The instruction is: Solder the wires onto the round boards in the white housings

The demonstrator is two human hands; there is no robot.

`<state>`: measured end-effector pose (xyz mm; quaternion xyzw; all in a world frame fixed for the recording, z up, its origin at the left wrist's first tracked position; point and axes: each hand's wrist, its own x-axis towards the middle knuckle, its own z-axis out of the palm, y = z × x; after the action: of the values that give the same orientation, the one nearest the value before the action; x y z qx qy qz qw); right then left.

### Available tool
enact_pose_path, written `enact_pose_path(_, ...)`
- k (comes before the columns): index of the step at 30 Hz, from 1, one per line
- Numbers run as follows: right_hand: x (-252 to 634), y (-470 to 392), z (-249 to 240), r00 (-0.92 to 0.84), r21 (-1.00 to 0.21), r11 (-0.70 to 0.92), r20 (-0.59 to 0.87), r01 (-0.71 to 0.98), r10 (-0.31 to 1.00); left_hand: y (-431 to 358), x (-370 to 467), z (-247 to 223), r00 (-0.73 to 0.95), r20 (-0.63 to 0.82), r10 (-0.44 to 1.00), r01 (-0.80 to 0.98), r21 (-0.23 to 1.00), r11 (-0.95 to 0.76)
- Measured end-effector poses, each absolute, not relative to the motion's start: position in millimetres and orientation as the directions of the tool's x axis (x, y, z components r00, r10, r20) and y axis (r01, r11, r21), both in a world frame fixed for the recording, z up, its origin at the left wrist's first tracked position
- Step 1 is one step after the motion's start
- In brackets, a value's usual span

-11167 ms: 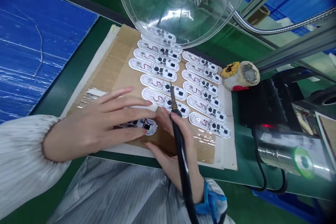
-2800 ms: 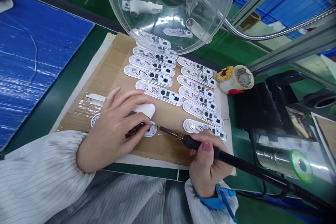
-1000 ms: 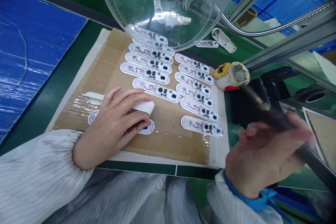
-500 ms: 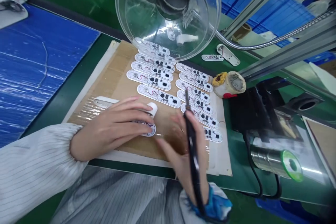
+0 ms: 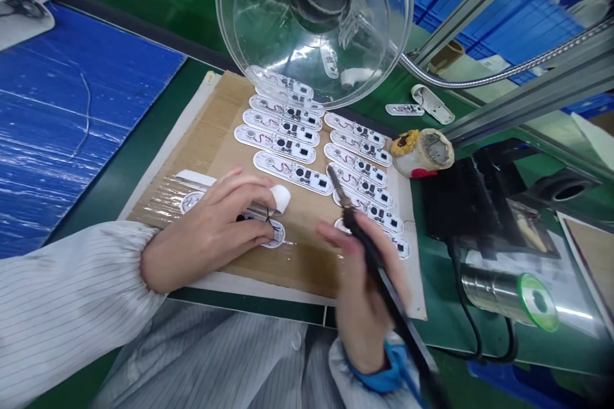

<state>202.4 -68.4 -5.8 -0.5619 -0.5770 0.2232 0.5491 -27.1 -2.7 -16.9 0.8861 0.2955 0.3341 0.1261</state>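
My left hand is bent over a white oval circuit board, its fingertips on the board and on thin dark wires near the right end. Behind those fingers lies a white curved housing, partly covered by the hand. My right hand grips a black soldering iron, tilted with its metal tip up and to the left, in front of the right column of boards. Several finished-looking white boards with red wires and black parts lie in two columns on the cardboard.
A clear fume hood on a flexible metal arm hangs over the far boards. To the right stand a round pot with a yellow sponge, a black soldering stand and a solder wire spool. Blue sheeting lies left.
The soldering iron has swung from nearly upright to leaning left, and my right hand has moved right. My left fingers have curled more, uncovering the board's left end and some wires.
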Motion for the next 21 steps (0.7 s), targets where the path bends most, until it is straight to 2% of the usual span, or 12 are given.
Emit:
enact_pose_path(3, 224.0, -59.8, 0.7, 0.439, -0.831, 0.281, 0.505, 0.48, 0.743, -8.6, -26.1, -14.2, 0.583, 0.44, 0.683, 0.525, 0.438, -0.73)
enact_pose_path(7, 239.8, -51.1, -2.4, 0.503, -0.838, 0.324, 0.528, 0.439, 0.684, -10.5, -23.1, -7.8, 0.577, 0.36, 0.733, 0.55, 0.492, -0.675)
enact_pose_path(10, 237.8, -55.5, -9.0, 0.395, -0.85, 0.382, 0.512, 0.364, 0.762, -10.1, -22.4, -4.4, 0.578, 0.338, 0.743, 0.542, 0.522, -0.659)
enact_pose_path(15, 231.4, -63.9, -14.4, 0.164, -0.827, 0.421, 0.505, 0.374, 0.847, -9.3, -22.7, -4.2, 0.563, 0.327, 0.759, 0.548, 0.54, -0.639)
enact_pose_path(21, 232.6, -63.2, -12.3, 0.078, -0.806, 0.412, 0.486, 0.425, 0.87, -8.8, -23.0, -4.1, 0.569, 0.326, 0.755, 0.544, 0.539, -0.643)
